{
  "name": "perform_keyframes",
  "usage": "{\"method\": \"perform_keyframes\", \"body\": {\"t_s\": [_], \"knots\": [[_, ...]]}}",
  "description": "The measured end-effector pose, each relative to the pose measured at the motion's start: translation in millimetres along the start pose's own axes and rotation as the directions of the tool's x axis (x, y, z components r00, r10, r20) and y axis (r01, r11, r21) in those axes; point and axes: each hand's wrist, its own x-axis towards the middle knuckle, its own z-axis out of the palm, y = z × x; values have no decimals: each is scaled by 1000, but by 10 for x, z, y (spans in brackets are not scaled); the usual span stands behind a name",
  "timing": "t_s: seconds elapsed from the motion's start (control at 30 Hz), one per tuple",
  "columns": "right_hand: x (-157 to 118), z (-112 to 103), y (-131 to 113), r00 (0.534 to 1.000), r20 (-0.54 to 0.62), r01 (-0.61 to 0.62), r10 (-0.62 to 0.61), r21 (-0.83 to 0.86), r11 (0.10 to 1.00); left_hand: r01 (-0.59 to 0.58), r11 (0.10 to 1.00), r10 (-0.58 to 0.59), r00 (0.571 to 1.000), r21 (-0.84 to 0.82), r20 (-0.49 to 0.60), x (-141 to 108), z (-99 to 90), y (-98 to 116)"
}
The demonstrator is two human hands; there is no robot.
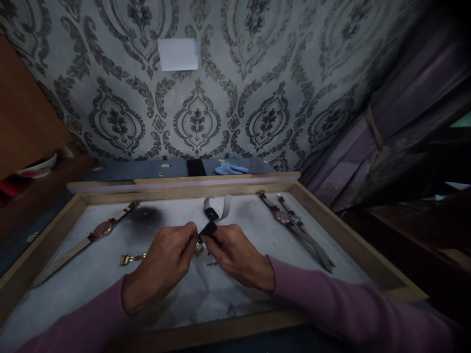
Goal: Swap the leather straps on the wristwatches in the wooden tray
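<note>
Both my left hand and right hand pinch a small flat black object, fingertips closed, apparently to steady it.

The head camera looks forward and down over the tray, wall beyond

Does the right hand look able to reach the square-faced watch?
Probably yes: the square-faced watch lies just beyond the right hand, nothing covering it, though that hand seems occupied with a black piece.
</note>
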Motion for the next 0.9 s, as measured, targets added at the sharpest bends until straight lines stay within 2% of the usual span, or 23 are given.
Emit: {"method": "perform_keyframes", "body": {"t_s": [0.1,0.2,0.3,0.5,0.67,0.9], "knots": [[-17,19,-11,1000,-26,-9,8,-13,1000,-12,1000,12,1000,-3,-4,7,5,22],[-15,13,-23,997,-29,-75,76,16,997,-38,999,38,999,-9,-22,11,-10,32],[-13,8,-52,992,-42,-116,117,36,993,3,1000,-4,1000,-31,-23,11,-18,58],[-46,45,-87,991,-123,-50,45,-37,998,34,997,-36,999,-67,-40,1,-4,100],[-57,58,-78,998,-57,-13,5,-137,990,130,978,-131,991,-160,7,31,-43,117],[-52,42,-79,987,-131,-89,90,12,996,130,977,-134,991,-170,-11,43,-26,142]]}}
